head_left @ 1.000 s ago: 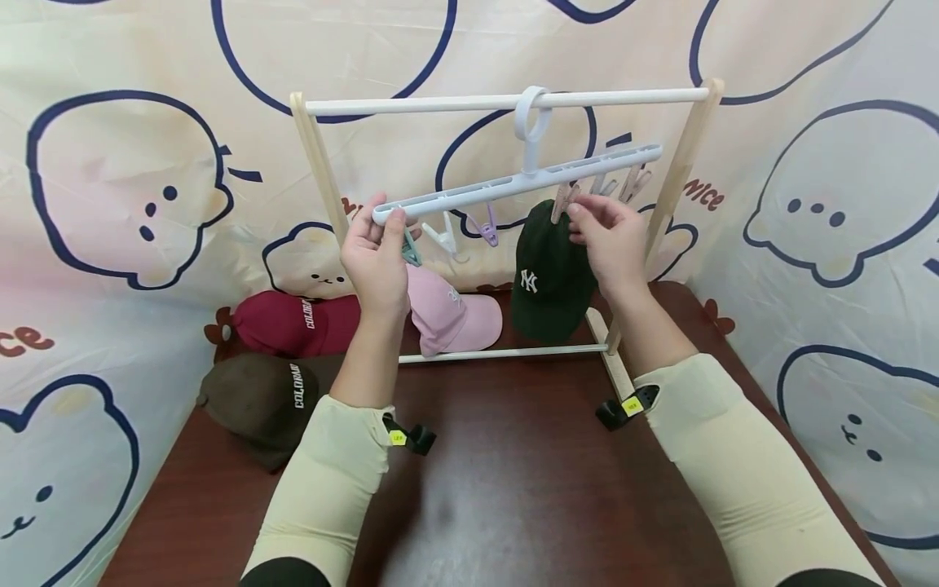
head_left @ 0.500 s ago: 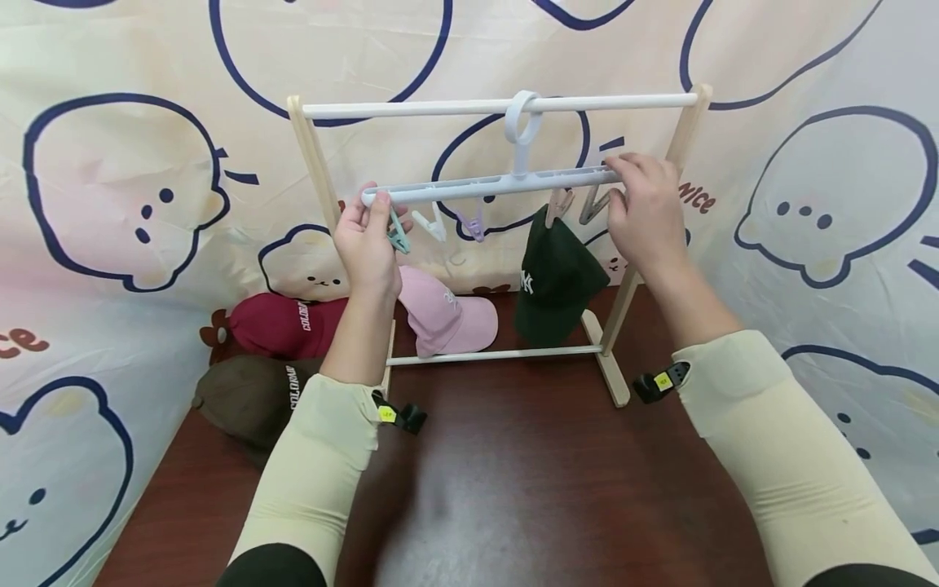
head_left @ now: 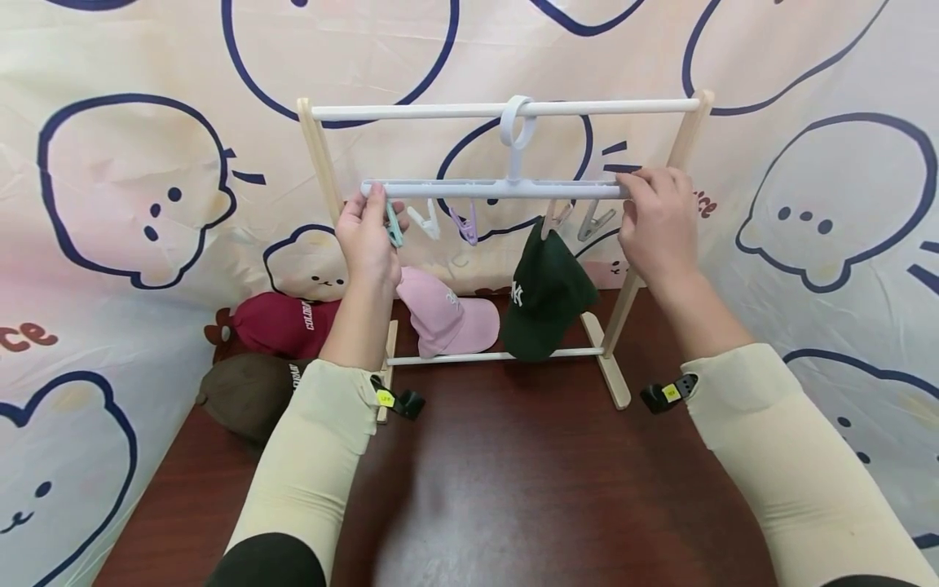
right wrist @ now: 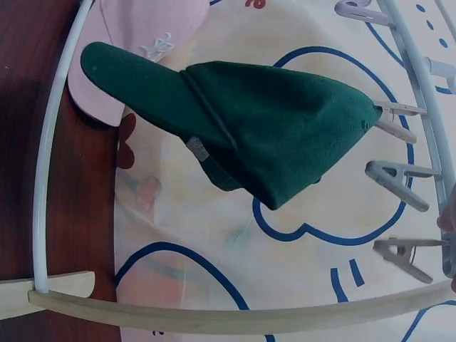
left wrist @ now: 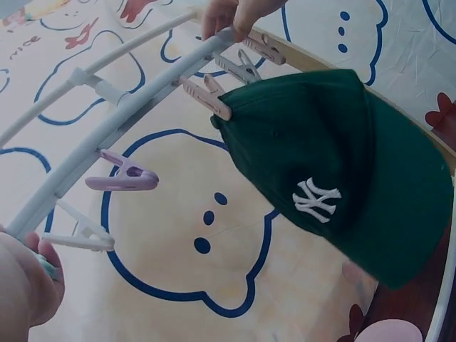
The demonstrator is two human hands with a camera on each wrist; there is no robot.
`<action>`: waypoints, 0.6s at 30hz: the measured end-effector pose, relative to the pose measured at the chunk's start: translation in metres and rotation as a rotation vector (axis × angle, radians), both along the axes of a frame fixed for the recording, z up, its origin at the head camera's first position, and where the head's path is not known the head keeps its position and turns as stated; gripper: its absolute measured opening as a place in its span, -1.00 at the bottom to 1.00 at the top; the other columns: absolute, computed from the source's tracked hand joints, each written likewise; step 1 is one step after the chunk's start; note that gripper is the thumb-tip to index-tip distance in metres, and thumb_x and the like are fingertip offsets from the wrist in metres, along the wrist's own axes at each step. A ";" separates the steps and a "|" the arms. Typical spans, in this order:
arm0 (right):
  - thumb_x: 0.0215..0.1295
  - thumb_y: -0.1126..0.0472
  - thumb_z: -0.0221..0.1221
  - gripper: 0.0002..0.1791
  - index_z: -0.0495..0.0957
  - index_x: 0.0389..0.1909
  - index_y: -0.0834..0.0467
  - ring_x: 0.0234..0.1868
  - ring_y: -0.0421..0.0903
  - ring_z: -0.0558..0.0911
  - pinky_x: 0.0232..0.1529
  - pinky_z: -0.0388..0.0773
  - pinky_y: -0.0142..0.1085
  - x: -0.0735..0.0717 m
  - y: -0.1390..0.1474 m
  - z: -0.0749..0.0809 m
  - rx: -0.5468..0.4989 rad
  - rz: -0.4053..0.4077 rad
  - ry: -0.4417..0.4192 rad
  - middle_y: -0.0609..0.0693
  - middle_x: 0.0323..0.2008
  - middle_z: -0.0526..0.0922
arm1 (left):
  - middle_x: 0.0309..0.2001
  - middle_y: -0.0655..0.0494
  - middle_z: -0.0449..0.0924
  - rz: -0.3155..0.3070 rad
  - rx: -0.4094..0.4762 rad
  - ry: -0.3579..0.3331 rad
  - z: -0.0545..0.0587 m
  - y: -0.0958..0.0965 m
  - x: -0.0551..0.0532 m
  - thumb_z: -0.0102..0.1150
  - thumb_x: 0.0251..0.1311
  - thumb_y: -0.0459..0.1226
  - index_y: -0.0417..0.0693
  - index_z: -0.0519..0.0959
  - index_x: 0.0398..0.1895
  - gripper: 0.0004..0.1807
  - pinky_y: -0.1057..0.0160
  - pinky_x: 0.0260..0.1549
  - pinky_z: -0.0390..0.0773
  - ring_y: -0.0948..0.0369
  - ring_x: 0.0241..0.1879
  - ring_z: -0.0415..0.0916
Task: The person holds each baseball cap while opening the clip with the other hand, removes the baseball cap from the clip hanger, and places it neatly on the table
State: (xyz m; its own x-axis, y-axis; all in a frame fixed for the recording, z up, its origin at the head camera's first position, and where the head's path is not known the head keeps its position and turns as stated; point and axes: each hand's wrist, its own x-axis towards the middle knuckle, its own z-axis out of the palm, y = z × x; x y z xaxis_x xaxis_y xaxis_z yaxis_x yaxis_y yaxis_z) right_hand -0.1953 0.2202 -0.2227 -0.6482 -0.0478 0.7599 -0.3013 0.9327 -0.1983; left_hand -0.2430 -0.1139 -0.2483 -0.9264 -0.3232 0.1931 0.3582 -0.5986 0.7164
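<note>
My left hand [head_left: 369, 240] pinches the left end of a pale blue clip hanger [head_left: 469, 189], thumb on its front. At the other end, my right hand [head_left: 659, 224] grips the bar with its fingers over the top. The hanger's ring hook [head_left: 506, 126] loops over the top rail of a rack. From a beige clothespin [left wrist: 206, 97] hangs a dark green baseball cap [head_left: 550, 297] with a white NY logo, crown up and brim down. Other clips hold nothing: a purple one [left wrist: 122, 173], a white one [head_left: 425, 220], a grey one [right wrist: 400, 183] and a green one [head_left: 394, 224] by my left fingers.
The wooden rack [head_left: 685, 130] stands on a dark brown table [head_left: 513, 473]. A pink cap [head_left: 451, 318] lies behind its lower rail. Red [head_left: 275, 324] and brown [head_left: 245, 395] caps lie at the left, partly behind my left forearm. A cartoon-print cloth [head_left: 147, 212] surrounds the table.
My right hand has left the beige clothespin and moved right onto the hanger's end. The tilted bar is now level. The green cap has swung and turned slightly.
</note>
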 end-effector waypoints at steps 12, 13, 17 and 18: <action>0.42 0.33 0.09 -0.69 0.61 0.12 0.20 0.10 0.17 0.46 0.20 0.36 0.05 0.028 0.011 -0.001 0.004 0.109 0.066 0.21 0.04 0.58 | -0.08 -0.01 0.59 -0.048 -0.047 -0.012 -0.007 0.005 -0.001 0.16 0.35 -0.23 -0.08 0.51 0.22 -0.61 0.35 -0.39 0.66 0.20 -0.26 0.61; 0.42 0.32 0.10 -0.69 0.61 0.12 0.19 0.10 0.17 0.46 0.18 0.37 0.06 0.031 0.012 0.000 0.000 0.115 0.073 0.21 0.04 0.58 | -0.04 -0.03 0.59 -0.055 -0.063 -0.017 -0.008 0.006 -0.001 0.15 0.35 -0.23 -0.08 0.48 0.25 -0.58 0.35 -0.37 0.66 0.19 -0.22 0.61; 0.40 0.31 0.12 -0.69 0.62 0.12 0.16 0.08 0.15 0.46 0.11 0.41 0.03 0.041 0.014 0.002 -0.032 0.133 0.080 0.19 0.03 0.58 | 0.19 -0.08 0.48 -0.082 -0.145 -0.056 -0.010 0.009 -0.004 0.12 0.37 -0.22 -0.07 0.32 0.41 -0.44 0.23 -0.16 0.68 0.10 0.07 0.53; 0.40 0.32 0.12 -0.68 0.63 0.11 0.16 0.07 0.13 0.45 0.08 0.43 0.00 0.043 0.014 0.003 -0.039 0.137 0.080 0.18 0.03 0.57 | 0.28 -0.10 0.41 -0.094 -0.166 -0.066 -0.010 0.009 -0.004 0.11 0.38 -0.22 -0.09 0.25 0.45 -0.40 0.18 -0.06 0.66 0.08 0.18 0.47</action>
